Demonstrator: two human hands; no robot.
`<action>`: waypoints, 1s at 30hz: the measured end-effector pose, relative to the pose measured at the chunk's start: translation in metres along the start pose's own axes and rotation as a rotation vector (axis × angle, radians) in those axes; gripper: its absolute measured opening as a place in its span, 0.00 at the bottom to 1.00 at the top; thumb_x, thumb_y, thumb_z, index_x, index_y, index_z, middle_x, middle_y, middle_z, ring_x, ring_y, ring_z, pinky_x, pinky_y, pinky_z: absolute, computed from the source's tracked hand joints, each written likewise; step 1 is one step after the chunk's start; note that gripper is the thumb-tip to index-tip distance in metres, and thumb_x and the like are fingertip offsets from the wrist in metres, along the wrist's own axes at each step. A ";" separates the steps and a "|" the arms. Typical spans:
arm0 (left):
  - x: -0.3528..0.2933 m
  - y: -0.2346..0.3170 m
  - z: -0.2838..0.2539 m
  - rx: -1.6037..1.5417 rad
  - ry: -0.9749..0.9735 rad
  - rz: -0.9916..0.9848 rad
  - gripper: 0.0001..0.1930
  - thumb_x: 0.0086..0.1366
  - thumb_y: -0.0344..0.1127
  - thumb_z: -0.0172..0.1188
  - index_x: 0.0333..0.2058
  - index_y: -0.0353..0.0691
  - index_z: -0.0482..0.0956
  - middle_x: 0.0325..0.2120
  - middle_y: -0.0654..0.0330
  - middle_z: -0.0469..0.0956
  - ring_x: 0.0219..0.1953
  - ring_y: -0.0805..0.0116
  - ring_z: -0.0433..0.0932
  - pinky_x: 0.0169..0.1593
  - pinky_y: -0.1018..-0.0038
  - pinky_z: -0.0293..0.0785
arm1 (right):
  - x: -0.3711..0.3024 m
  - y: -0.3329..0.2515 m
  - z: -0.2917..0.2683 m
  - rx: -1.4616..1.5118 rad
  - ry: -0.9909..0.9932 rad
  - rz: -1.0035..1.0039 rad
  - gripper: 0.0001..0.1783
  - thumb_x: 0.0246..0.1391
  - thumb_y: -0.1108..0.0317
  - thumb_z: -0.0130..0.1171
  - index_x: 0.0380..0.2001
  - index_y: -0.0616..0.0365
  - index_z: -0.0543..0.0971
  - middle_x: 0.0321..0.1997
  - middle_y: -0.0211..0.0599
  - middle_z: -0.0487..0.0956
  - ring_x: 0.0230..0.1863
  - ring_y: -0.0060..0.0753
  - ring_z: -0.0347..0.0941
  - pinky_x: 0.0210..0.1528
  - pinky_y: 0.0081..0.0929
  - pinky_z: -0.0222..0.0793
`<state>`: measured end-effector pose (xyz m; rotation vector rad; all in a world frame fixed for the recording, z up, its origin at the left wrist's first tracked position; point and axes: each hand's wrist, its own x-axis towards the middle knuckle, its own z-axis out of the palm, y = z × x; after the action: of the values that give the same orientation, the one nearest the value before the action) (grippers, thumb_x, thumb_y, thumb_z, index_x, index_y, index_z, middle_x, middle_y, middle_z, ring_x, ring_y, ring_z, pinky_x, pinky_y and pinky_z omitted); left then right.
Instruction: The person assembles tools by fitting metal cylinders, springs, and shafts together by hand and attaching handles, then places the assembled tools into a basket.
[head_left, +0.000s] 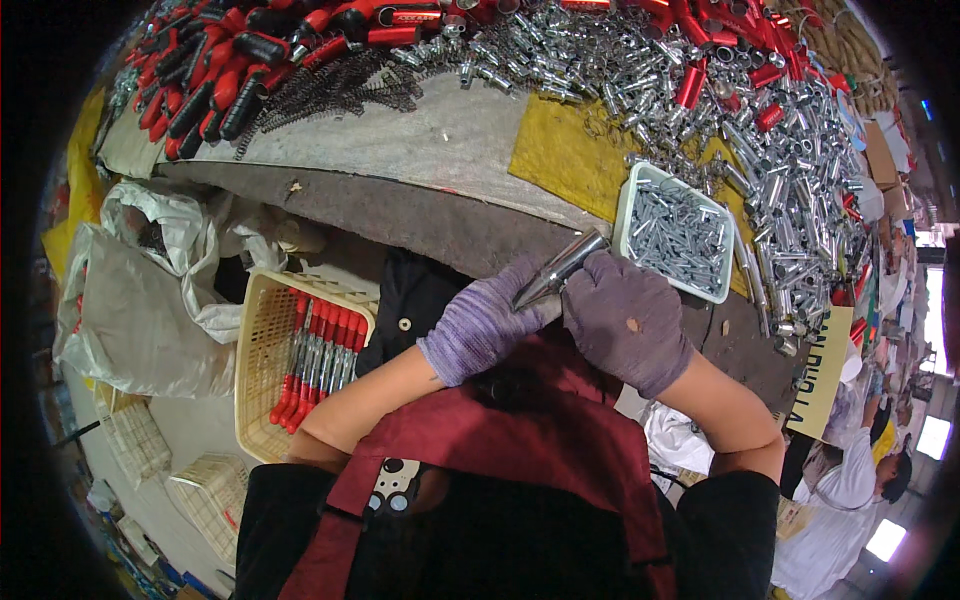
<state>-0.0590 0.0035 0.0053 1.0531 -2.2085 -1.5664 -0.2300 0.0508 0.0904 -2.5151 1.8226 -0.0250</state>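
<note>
A workbench (450, 130) draped in grey cloth fills the upper half of a wide, curved view; clock positions count from the view's centre. From twelve to past two o'clock spreads a loose heap of shiny metal parts (790, 180). Toward half past ten lies a pile of red-and-black handles (220, 75). Between eight and nine, below the bench edge, a cream plastic basket (256, 375) holds a row of red-ended tools (322, 355). Between two and three, a white tray (625, 215), full of small grey screw-like pieces (680, 235), sits just beside the right hand.

Near the centre are two hands in purple knitted gloves, close together. The left hand (485, 315) is clamped on a shiny metal tube (562, 268), slanted with its narrow end toward eight o'clock and its wide end toward two. The right hand (630, 322) is curled against the tube's right side; its fingertips are hidden, so I cannot tell whether they grip anything.

The smooth tube could slip through the knit if the left grip loosens, perhaps dropping into the lap. A rightward swing of the right hand could knock the tray and spill its pieces.
</note>
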 end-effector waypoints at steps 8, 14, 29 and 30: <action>-0.004 -0.010 0.006 0.068 0.003 0.115 0.25 0.61 0.41 0.57 0.55 0.41 0.65 0.48 0.47 0.69 0.47 0.52 0.73 0.47 0.69 0.71 | -0.001 -0.002 0.010 0.011 -0.004 -0.055 0.10 0.40 0.64 0.58 0.26 0.57 0.74 0.28 0.38 0.73 0.31 0.42 0.73 0.29 0.36 0.69; -0.028 -0.008 0.011 -0.196 0.014 0.116 0.25 0.60 0.36 0.59 0.54 0.37 0.65 0.42 0.52 0.76 0.42 0.62 0.77 0.44 0.71 0.72 | 0.000 0.005 -0.004 0.267 0.133 -0.081 0.12 0.39 0.63 0.62 0.29 0.54 0.76 0.32 0.38 0.74 0.36 0.46 0.71 0.38 0.40 0.67; -0.016 0.005 -0.016 -0.821 -0.148 -0.091 0.23 0.59 0.47 0.58 0.49 0.41 0.71 0.21 0.67 0.69 0.22 0.81 0.66 0.25 0.83 0.64 | -0.007 0.013 0.021 1.167 0.158 0.488 0.25 0.52 0.54 0.57 0.49 0.59 0.70 0.37 0.39 0.73 0.39 0.29 0.70 0.43 0.26 0.67; -0.014 0.009 -0.019 -0.817 -0.153 -0.091 0.23 0.59 0.47 0.58 0.49 0.41 0.71 0.21 0.67 0.69 0.22 0.81 0.66 0.25 0.83 0.64 | -0.003 0.011 0.020 1.329 0.061 0.515 0.26 0.52 0.54 0.57 0.49 0.59 0.70 0.37 0.38 0.72 0.39 0.28 0.70 0.44 0.26 0.66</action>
<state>-0.0423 0.0007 0.0238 0.7826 -1.3353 -2.3308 -0.2412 0.0509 0.0700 -1.1222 1.5297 -0.9276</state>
